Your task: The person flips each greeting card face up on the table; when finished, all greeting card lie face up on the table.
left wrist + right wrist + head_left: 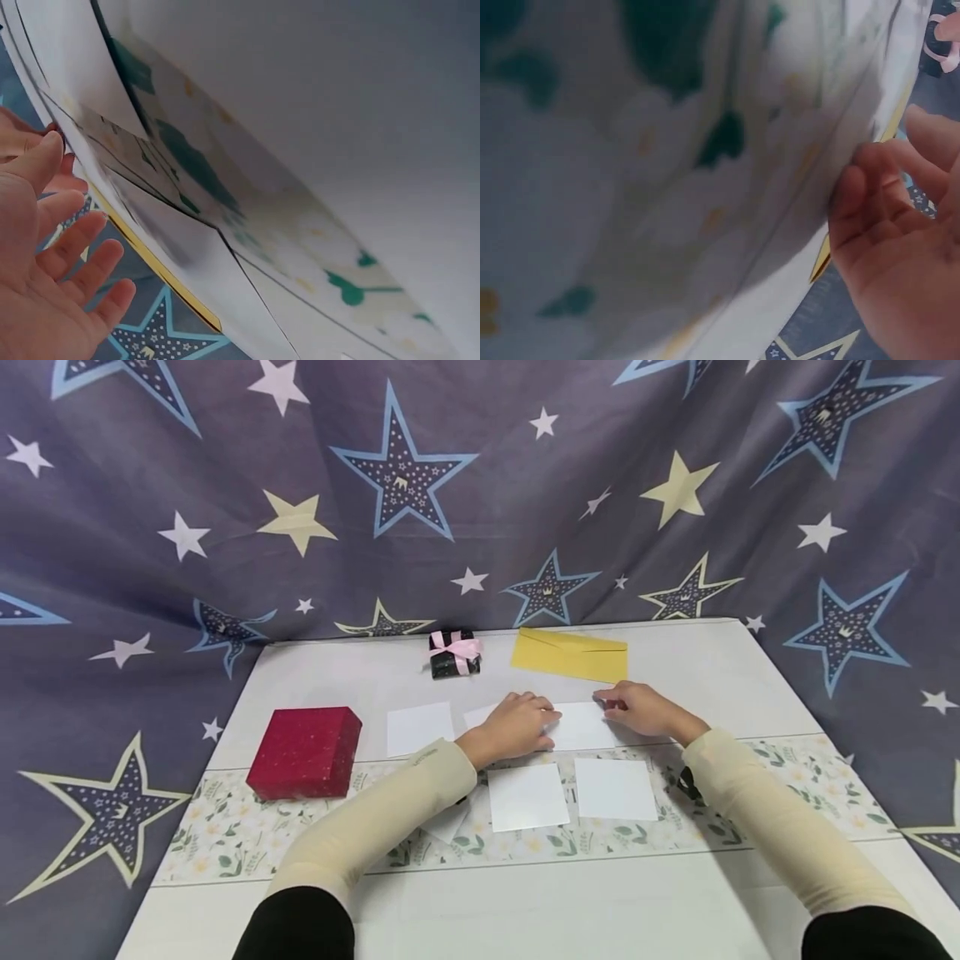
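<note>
Beyond the flowered strip, a white square card [581, 727] lies flat between my two hands. My left hand [521, 724] rests over its left side; in the left wrist view the left fingers [79, 251] are relaxed and spread. At the card's right end is my right hand [645, 707], fingertips right at its upper corner. The right wrist view has the right-hand fingers [874, 195] loosely bent, with the thumb apart. Another white card [480, 715] is partly covered by the left hand. Closer to me lie two more white cards, the middle card [528, 797] and the right card [617, 788].
A red box [305, 753] stands at the left. One white card [420, 728] lies right of it, and another card [447, 821] shows partly under my left forearm. Toward the back are a black parcel with pink ribbon [454, 654] and a yellow envelope [570, 654]. A starry cloth [480, 493] hangs behind.
</note>
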Demonstrator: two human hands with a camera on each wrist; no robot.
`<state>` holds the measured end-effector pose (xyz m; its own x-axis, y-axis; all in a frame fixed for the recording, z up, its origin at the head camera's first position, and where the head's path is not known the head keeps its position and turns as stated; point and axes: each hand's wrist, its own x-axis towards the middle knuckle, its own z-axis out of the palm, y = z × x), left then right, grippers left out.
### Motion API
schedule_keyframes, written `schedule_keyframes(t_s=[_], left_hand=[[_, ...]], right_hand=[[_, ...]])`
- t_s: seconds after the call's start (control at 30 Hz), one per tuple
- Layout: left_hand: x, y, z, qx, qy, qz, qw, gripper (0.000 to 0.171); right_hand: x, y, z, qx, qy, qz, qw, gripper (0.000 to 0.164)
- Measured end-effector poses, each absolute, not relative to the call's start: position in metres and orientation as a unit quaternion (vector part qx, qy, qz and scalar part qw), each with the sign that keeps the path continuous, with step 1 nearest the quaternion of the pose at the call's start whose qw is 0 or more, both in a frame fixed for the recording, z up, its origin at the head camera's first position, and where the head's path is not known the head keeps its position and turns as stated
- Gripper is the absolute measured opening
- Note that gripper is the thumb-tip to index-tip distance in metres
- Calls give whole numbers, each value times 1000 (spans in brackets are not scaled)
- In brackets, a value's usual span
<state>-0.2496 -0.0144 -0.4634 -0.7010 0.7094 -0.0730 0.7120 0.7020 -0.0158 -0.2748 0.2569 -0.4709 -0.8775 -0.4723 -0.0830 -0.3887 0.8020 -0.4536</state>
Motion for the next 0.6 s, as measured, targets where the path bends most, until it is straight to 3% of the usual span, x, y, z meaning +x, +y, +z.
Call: schedule_keyframes(t_s=[0.6], left_hand=[[-248,-9,-470,376,924,-39,54,47]], right_hand=[[-275,260,-477,-197,947,-230,107,38]])
